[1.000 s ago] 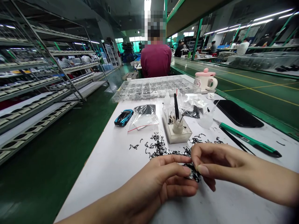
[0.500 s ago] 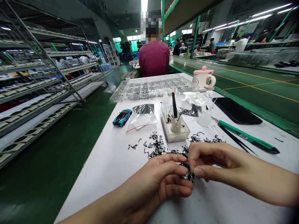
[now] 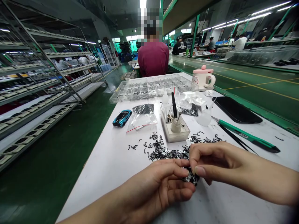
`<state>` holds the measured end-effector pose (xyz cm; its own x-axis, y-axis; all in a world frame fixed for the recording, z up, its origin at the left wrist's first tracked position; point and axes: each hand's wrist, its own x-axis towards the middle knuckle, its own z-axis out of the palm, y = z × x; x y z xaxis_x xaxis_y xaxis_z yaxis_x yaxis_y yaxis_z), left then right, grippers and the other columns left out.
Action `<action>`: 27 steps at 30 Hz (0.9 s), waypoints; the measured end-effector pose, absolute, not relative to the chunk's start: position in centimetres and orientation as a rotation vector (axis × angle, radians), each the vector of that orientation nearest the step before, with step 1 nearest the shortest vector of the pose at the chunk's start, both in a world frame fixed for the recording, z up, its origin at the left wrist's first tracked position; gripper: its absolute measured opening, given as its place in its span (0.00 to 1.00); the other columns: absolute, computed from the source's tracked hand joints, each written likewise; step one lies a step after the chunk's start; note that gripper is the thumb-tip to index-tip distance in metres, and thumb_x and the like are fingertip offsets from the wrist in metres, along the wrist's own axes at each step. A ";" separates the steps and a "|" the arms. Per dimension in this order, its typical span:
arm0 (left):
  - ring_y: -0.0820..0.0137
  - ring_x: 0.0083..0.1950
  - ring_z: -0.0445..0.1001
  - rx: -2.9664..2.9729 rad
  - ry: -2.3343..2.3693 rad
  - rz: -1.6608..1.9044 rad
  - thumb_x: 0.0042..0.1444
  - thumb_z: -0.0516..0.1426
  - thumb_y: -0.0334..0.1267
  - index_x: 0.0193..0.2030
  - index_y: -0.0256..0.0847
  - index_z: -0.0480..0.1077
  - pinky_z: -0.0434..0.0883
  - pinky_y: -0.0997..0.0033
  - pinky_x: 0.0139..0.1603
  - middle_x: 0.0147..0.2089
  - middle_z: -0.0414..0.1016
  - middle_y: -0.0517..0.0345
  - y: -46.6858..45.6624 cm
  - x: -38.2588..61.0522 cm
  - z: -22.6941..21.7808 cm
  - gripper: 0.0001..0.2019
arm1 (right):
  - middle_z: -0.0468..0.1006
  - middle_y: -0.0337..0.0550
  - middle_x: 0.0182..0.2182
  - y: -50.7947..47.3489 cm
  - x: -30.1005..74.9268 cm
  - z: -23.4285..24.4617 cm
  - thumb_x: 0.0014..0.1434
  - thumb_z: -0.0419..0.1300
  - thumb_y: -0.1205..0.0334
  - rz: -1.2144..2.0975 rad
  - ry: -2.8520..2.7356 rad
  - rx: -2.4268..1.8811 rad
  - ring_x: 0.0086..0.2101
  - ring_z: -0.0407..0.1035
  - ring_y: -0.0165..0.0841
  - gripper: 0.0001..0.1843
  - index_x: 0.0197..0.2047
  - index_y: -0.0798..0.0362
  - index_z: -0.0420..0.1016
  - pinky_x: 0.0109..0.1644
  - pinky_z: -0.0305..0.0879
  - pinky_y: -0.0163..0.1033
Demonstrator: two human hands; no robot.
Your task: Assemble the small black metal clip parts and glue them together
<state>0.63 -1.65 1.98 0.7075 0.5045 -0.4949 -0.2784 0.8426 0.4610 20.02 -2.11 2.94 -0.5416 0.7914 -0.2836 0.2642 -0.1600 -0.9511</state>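
Note:
My left hand (image 3: 161, 182) is palm-up at the front of the white table, its fingers curled round a cluster of small black-and-silver parts (image 3: 192, 177). Against its fingertips, my right hand (image 3: 210, 161) makes a pinch with thumb and forefinger. Whatever lies between those two fingers is too small and too hidden to name. Just beyond both hands spreads a loose pile of similar small black-and-silver parts (image 3: 161, 151), some thin and curved.
A holder (image 3: 176, 135) with thin tools stands behind the pile. Left of it are a zip bag (image 3: 142, 119) and a blue toy car (image 3: 122, 118). A green utility knife (image 3: 249, 137), tweezers (image 3: 235, 139), lidded mug (image 3: 202, 77) and compartment tray (image 3: 114, 98) also lie about. A person (image 3: 153, 59) sits ahead.
My left hand has shifted slightly down and to the right, and the parts in it show a little lower. My right hand keeps its pinch, almost in the same place.

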 end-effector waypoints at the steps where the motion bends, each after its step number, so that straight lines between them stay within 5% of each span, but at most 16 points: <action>1: 0.80 0.29 0.75 0.366 0.650 0.442 0.57 0.51 0.20 0.38 0.31 0.72 0.74 0.86 0.32 0.36 0.71 0.54 -1.6 0.6 2.0 0.09 | 0.70 0.35 0.29 -2.1 20.0 3.0 0.58 0.61 0.54 1.747 -1.710 -1.203 0.31 0.60 0.30 0.08 0.33 0.50 0.73 0.34 0.55 0.35; 9: 0.78 0.28 0.75 0.314 0.625 0.464 0.57 0.50 0.19 0.40 0.30 0.70 0.74 0.85 0.30 0.33 0.69 0.53 -1.7 0.3 2.2 0.10 | 0.71 0.34 0.30 -2.2 20.1 3.2 0.62 0.57 0.57 1.680 -1.706 -1.085 0.31 0.62 0.28 0.07 0.35 0.48 0.72 0.35 0.58 0.33; 15: 0.76 0.27 0.76 0.248 0.574 0.525 0.56 0.49 0.18 0.43 0.30 0.66 0.75 0.84 0.29 0.33 0.69 0.52 -1.6 0.2 2.2 0.11 | 0.71 0.36 0.36 -2.7 20.2 3.1 0.60 0.59 0.61 1.465 -1.824 -1.090 0.39 0.66 0.31 0.00 0.36 0.46 0.71 0.45 0.61 0.37; 21: 0.78 0.27 0.76 0.249 0.554 0.526 0.57 0.49 0.18 0.39 0.28 0.67 0.74 0.86 0.29 0.35 0.71 0.50 -1.8 0.4 2.2 0.09 | 0.67 0.34 0.34 -2.9 20.3 2.4 0.60 0.60 0.61 1.202 -1.965 -1.031 0.34 0.65 0.27 0.02 0.36 0.45 0.69 0.40 0.63 0.35; 27: 0.79 0.26 0.75 0.314 0.584 0.515 0.56 0.51 0.20 0.37 0.30 0.66 0.73 0.86 0.29 0.31 0.70 0.53 -1.8 0.4 2.2 0.06 | 0.70 0.33 0.40 -3.2 20.3 2.2 0.63 0.57 0.68 0.934 -2.102 -0.918 0.40 0.67 0.25 0.08 0.41 0.43 0.66 0.43 0.64 0.30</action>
